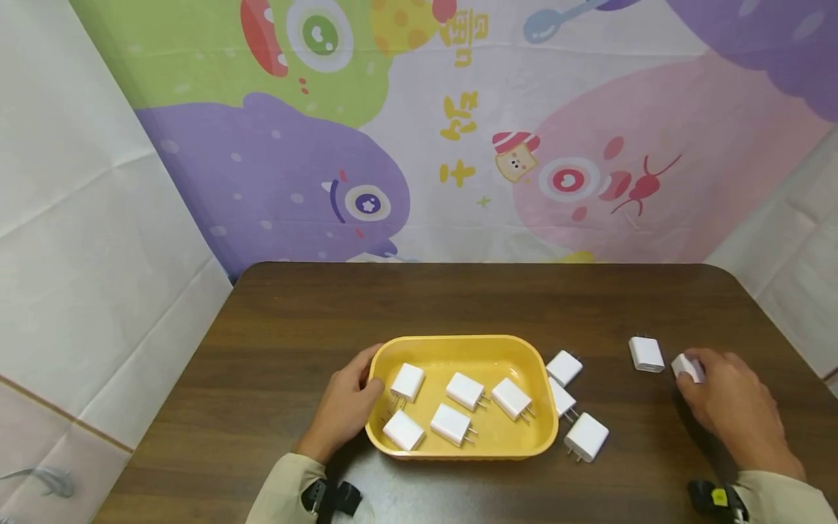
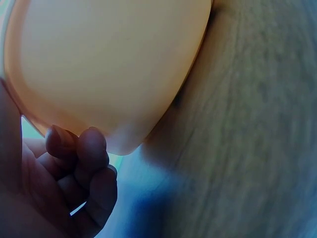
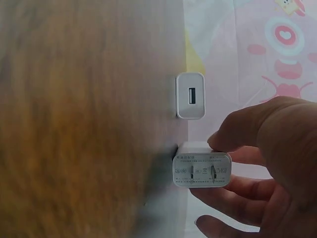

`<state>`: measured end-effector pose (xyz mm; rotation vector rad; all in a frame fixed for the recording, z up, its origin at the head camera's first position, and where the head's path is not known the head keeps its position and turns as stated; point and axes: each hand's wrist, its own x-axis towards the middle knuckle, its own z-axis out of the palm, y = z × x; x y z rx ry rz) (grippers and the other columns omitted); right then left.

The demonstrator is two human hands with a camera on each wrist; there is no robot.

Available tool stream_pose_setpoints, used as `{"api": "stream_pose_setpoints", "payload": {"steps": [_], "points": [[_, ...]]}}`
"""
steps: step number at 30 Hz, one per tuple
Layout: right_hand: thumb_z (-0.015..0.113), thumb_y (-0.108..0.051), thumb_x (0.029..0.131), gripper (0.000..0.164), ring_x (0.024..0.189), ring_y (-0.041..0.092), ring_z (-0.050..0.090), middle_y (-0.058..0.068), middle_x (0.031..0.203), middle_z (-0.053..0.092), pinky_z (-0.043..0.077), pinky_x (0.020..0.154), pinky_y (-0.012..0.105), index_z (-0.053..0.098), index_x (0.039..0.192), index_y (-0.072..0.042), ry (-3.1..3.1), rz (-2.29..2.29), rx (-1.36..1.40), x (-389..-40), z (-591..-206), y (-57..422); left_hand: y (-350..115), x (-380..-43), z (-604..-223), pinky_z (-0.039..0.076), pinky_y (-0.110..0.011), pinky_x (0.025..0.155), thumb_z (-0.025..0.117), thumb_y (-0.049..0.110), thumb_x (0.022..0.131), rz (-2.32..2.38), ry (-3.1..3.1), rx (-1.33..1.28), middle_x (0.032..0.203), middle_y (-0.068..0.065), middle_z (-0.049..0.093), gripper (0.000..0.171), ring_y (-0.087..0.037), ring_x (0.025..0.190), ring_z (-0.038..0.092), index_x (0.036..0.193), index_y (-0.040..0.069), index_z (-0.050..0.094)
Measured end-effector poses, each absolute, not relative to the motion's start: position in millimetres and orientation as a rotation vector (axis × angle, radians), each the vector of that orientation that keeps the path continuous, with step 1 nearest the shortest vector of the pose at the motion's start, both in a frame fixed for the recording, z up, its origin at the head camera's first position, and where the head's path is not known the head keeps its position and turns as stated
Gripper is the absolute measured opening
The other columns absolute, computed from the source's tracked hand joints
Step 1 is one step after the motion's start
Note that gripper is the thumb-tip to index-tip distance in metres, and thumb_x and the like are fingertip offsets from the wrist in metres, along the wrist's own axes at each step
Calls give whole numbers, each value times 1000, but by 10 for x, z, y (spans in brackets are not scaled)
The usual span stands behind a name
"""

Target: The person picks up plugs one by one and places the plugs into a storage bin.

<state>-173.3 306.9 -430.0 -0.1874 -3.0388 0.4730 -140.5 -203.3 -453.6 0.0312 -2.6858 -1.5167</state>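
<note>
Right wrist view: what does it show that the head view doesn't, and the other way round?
Only the right wrist view shows the printed face of the held wall charger and its two prongs.

Only the head view shows the left hand gripping the yellow tray, the five chargers in it and three more by its right end.

Both show the right hand, a loose USB charger, the wood-grain table and the backdrop's pink cartoon character.

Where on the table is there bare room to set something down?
Bare table lies behind the yellow tray up to the far edge, left of the left hand, and between the three chargers by the tray's right end and the right hand. It's crowded around those three, and where the right hand pinches another charger beside a lone charger.
</note>
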Motion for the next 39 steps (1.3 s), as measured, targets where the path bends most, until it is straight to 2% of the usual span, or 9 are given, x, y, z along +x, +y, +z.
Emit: {"api": "stream_pose_setpoints", "payload": {"steps": [4,8,18,39], "points": [[65,-21,90,49,95,54,53,35,116,52,41,65,63,52,131,2,-3055,475,-189,-1712,-4319,3093,-2036,-1405,-4541,49,-43,93,55,12,93,-1519,-2693,45,126,-6,66,53,-18,101,62,146,15,53],[66,-22,89,50,91,53,56,35,115,54,41,60,60,51,131,0,-3060,472,-168,-1690,-4333,3106,-2038,-1406,-4543,48,-44,95,54,12,93,-1517,-2697,51,129,-6,65,53,-19,103,61,146,14,53],[66,-24,89,53,91,52,55,35,115,53,41,61,60,47,132,1,-3101,455,-209,-1652,-4311,3063,-2034,-1418,-4541,49,-42,92,54,12,93,-1480,-2706,52,126,-5,66,53,-19,98,61,146,15,53],[68,-24,88,46,91,55,58,34,114,60,41,60,61,56,127,-1,-3005,458,-64,-1506,-4233,2877,-2030,-1407,-4539,49,-43,93,55,11,93,-1506,-2689,28,127,-6,65,52,-19,101,62,145,15,54]]}}
